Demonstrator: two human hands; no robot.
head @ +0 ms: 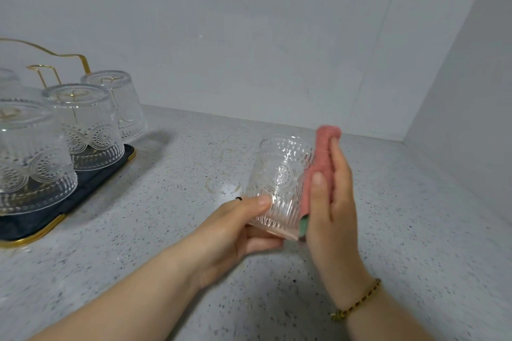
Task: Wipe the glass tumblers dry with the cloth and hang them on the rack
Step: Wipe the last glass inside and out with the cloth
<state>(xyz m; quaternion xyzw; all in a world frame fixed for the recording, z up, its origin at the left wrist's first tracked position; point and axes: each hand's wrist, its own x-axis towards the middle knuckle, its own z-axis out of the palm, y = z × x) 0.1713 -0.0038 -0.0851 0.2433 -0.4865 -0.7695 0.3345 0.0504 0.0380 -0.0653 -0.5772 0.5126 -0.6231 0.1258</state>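
We see the left hand [238, 230] gripping an embossed glass tumbler [279, 174] by its base, thumb laid along the ribbed side wall and fingers curled underneath. The tumbler is held clear above the speckled countertop [194, 271], tilted with its mouth pointing up and away from us.

The right hand [335, 202] holds a pink cloth [322, 152] against the tumbler's right side. Its thumb lies on the near face of the cloth and its nearly straight fingers run up the far face, so the cloth sits pinched between them. The cloth stands a little above the rim, and a green tag [304, 225] shows at its lower end. We cannot tell whether any of the cloth reaches inside the glass. A gold chain bracelet [360, 299] circles the right wrist.

Well apart to the left stands the gold wire rack [80, 59] on its dark gold-edged tray [119, 163]. Inverted tumblers hang on its prongs: a near one [30, 158], a middle one [86, 124] and a far one [119, 102], with part of another at the picture's left edge.
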